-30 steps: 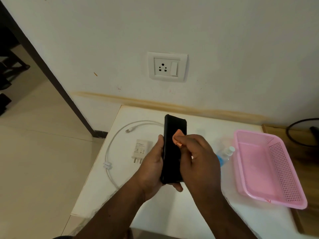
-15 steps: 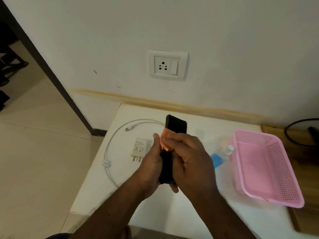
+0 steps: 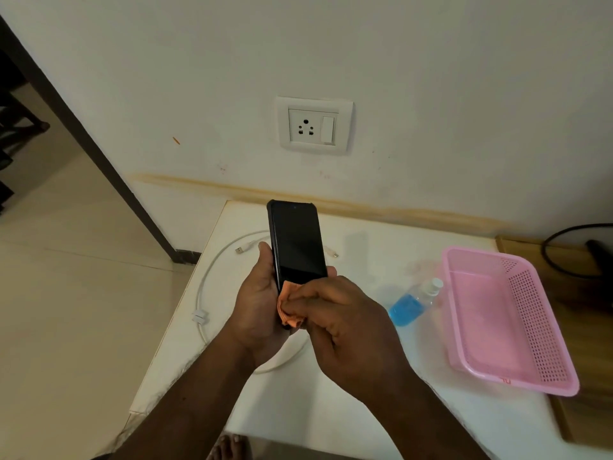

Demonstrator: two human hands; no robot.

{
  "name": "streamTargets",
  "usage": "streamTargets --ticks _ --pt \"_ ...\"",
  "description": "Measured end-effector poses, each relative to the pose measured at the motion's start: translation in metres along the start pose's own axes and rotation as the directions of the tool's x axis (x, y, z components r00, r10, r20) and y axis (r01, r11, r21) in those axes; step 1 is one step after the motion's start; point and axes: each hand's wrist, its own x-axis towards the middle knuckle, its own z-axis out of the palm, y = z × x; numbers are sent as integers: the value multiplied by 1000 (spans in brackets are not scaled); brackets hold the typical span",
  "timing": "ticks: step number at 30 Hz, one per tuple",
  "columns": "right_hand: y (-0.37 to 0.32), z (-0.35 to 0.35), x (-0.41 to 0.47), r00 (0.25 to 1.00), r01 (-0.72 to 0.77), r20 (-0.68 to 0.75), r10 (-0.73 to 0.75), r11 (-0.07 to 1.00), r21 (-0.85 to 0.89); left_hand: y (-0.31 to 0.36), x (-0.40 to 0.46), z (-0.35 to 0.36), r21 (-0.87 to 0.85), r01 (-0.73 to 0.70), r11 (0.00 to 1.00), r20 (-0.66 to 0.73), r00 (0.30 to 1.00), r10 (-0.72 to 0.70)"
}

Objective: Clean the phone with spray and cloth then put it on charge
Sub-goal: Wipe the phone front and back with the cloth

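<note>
The left hand (image 3: 257, 307) grips the black rectangular phone (image 3: 297, 242) by its lower left edge, holding it nearly upright above the white bench (image 3: 365, 410), dark screen toward the camera. The right hand (image 3: 348, 322) curls round a crumpled orange cloth (image 3: 289, 307) and presses it on the phone's lower end. A clear spray bottle of blue liquid (image 3: 413, 302) lies on the bench just right of the hands, beside a pink perforated plastic basket (image 3: 517, 327). A white charging cable (image 3: 212, 287) loops on the bench behind the left hand.
</note>
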Motion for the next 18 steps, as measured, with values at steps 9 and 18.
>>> streamTargets --ticks 9,18 --pt "15 -11 7 946 -283 -165 278 959 -5 -14 -1 8 217 -10 976 101 995 -12" --pt "-8 4 2 995 -86 -58 82 993 -76 -5 3 1 127 -6 992 -26 1000 9"
